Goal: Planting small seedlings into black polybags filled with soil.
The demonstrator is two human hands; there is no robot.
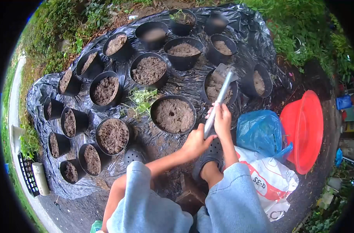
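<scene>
My left hand [196,142] and my right hand [222,118] both grip the metal tube handle of a short digging tool [220,97], the left lower, the right above it. Its flat, soil-covered blade is over the far side of a black plastic pot [214,87] of loose brown soil; whether it is a hoe or a spade I cannot tell. Left of my hands stands a wide pot of soil [173,115] with a small hole in the middle. Beside that pot, uprooted green seedlings [142,100] lie on black plastic sheeting [177,83].
Several more soil-filled black pots [149,70] stand on the sheeting. A red plastic basin [306,131], a blue plastic bag [258,132] and a white and red sack [270,182] are at the right. A black seedling tray [27,174] lies far left. My dark clogs are near the pots.
</scene>
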